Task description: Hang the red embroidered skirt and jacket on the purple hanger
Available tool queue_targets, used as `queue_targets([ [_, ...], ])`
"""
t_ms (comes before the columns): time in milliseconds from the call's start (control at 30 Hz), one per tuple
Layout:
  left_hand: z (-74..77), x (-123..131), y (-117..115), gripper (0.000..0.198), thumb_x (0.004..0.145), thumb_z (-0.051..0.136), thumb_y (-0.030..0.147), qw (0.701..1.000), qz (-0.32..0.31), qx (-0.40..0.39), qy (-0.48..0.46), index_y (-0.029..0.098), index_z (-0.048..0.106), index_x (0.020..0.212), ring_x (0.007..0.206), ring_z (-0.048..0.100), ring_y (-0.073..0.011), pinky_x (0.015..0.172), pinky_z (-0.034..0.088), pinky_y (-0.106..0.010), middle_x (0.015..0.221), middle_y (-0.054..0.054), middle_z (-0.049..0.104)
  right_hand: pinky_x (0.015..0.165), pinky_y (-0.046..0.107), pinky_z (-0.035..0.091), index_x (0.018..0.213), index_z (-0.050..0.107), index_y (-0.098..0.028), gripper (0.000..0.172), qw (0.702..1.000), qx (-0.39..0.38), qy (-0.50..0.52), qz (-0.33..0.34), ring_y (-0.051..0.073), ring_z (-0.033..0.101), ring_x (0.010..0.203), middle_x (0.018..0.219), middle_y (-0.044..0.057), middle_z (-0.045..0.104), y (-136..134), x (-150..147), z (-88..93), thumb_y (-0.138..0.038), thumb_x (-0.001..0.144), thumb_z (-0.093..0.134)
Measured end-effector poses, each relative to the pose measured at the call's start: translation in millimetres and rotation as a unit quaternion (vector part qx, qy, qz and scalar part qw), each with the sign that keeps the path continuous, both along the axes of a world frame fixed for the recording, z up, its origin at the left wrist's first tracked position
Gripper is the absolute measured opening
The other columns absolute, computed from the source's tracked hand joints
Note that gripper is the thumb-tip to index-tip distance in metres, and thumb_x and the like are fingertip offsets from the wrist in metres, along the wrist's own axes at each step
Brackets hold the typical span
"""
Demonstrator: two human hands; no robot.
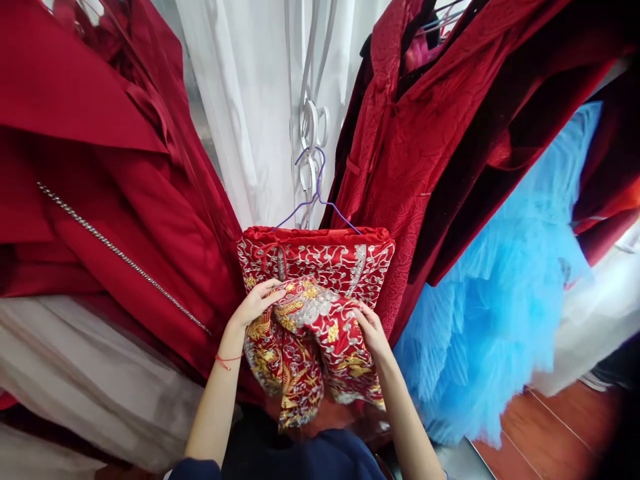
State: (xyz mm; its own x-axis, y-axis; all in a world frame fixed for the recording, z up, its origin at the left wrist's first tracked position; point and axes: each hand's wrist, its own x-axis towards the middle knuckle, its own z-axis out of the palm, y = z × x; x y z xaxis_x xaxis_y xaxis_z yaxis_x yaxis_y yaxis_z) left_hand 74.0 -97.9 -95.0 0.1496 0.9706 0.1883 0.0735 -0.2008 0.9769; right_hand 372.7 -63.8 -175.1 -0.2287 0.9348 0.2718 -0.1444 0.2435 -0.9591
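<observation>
A red garment (320,260) with silver and gold embroidery hangs from a purple wire hanger (318,195) on a white ring hook (311,127). Its lower part is lifted and bunched towards me. My left hand (261,300) is closed on the left side of the lifted embroidered cloth. On the right side, my right hand (369,325) grips the same cloth, its thumb hidden in the folds.
Red dresses (125,153) hang at the left, one with a beaded trim. A patterned red dress (400,173) and a blue ruffled dress (505,287) hang at the right. White curtains (250,100) are behind. Tiled floor (545,427) shows lower right.
</observation>
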Motion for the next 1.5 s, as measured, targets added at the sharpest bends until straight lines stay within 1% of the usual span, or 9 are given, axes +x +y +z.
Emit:
queue_targets([
  [167,-53.0,4.6,11.2,0.026,0.081,0.070,0.041,0.980,0.164,0.088,0.063,0.018,0.064,0.090,0.089,0.064,-0.0189,0.087,0.050,-0.033,0.091,-0.004,0.067,0.081,0.028,0.048,0.092,0.069,-0.024,0.025,0.997,0.069,-0.025,-0.033,0.019,0.061,0.086,0.091,0.002,0.067,-18.2,-3.2,49.2,-0.047,0.088,0.062],
  [267,-100.3,43.4,-6.8,0.024,0.088,0.063,0.036,0.854,0.470,0.215,0.066,0.019,0.059,0.104,0.104,0.059,-0.0211,0.097,0.046,-0.040,0.105,-0.009,0.062,0.073,0.025,0.046,0.084,0.065,-0.023,0.024,0.993,0.079,-0.003,-0.091,0.016,0.057,0.077,0.081,0.000,0.063,-19.7,-2.4,67.6,-0.047,0.087,0.063],
  [433,-154.3,96.4,-21.6,0.066,0.073,0.079,0.040,0.865,0.447,0.195,0.118,0.015,0.047,0.126,0.122,0.053,-0.0283,0.106,0.042,-0.048,0.126,-0.017,0.055,0.061,0.023,0.042,0.079,0.056,-0.022,0.029,0.985,0.034,0.098,-0.138,0.012,0.048,0.061,0.070,-0.003,0.054,-14.1,13.1,76.0,-0.049,0.084,0.066],
  [600,-131.1,75.1,14.7,0.048,0.082,0.066,0.050,0.973,0.230,0.005,-0.028,0.016,0.061,0.116,0.123,0.058,-0.0263,0.110,0.039,-0.040,0.126,-0.015,0.064,0.061,0.024,0.042,0.078,0.053,-0.022,0.032,0.971,0.047,0.093,-0.215,0.012,0.046,0.061,0.071,-0.002,0.052,-4.0,31.1,77.2,-0.052,0.081,0.064],
  [933,-94.7,10.3,8.6,0.045,0.060,0.079,0.054,0.965,-0.010,-0.227,-0.133,0.017,0.069,0.082,0.084,0.071,-0.0278,0.085,0.054,-0.043,0.086,-0.011,0.074,0.063,0.024,0.045,0.085,0.059,-0.020,0.029,0.943,0.004,0.152,-0.295,0.012,0.053,0.065,0.078,-0.001,0.060,11.8,47.9,58.9,-0.045,0.077,0.071],
  [1033,-91.9,28.1,9.9,0.042,0.067,0.077,0.052,0.986,0.099,-0.121,-0.056,0.019,0.066,0.091,0.093,0.067,-0.0227,0.094,0.050,-0.038,0.093,-0.007,0.071,0.065,0.025,0.047,0.087,0.060,-0.020,0.028,0.945,-0.023,0.173,-0.276,0.012,0.057,0.064,0.078,-0.001,0.063,7.2,39.0,60.8,-0.043,0.077,0.071],
  [1167,-110.7,71.1,-4.7,0.035,0.087,0.060,0.050,0.924,0.380,0.046,-0.016,0.019,0.059,0.103,0.107,0.062,-0.0209,0.104,0.043,-0.037,0.108,-0.010,0.065,0.065,0.026,0.049,0.086,0.059,-0.021,0.030,0.954,-0.019,0.158,-0.255,0.014,0.059,0.064,0.079,-0.001,0.065,4.3,29.7,60.1,-0.048,0.077,0.069],
  [1367,-146.5,115.6,-5.6,0.044,0.079,0.071,0.046,0.987,0.154,-0.034,0.020,0.019,0.065,0.114,0.116,0.061,-0.0290,0.105,0.043,-0.040,0.122,-0.013,0.068,0.066,0.027,0.050,0.084,0.061,-0.023,0.024,0.991,0.007,0.002,-0.133,0.018,0.061,0.070,0.079,0.001,0.066,-13.6,11.1,55.9,-0.047,0.086,0.063],
  [1500,-144.5,114.3,6.7,0.039,0.088,0.057,0.049,0.980,0.186,-0.030,-0.064,0.018,0.067,0.110,0.113,0.063,-0.0288,0.105,0.043,-0.041,0.114,-0.012,0.072,0.097,0.039,0.048,0.093,0.067,-0.024,0.019,0.987,0.050,-0.140,0.054,0.028,0.062,0.111,0.119,0.010,0.067,-27.6,22.0,67.7,-0.041,0.086,0.066],
])
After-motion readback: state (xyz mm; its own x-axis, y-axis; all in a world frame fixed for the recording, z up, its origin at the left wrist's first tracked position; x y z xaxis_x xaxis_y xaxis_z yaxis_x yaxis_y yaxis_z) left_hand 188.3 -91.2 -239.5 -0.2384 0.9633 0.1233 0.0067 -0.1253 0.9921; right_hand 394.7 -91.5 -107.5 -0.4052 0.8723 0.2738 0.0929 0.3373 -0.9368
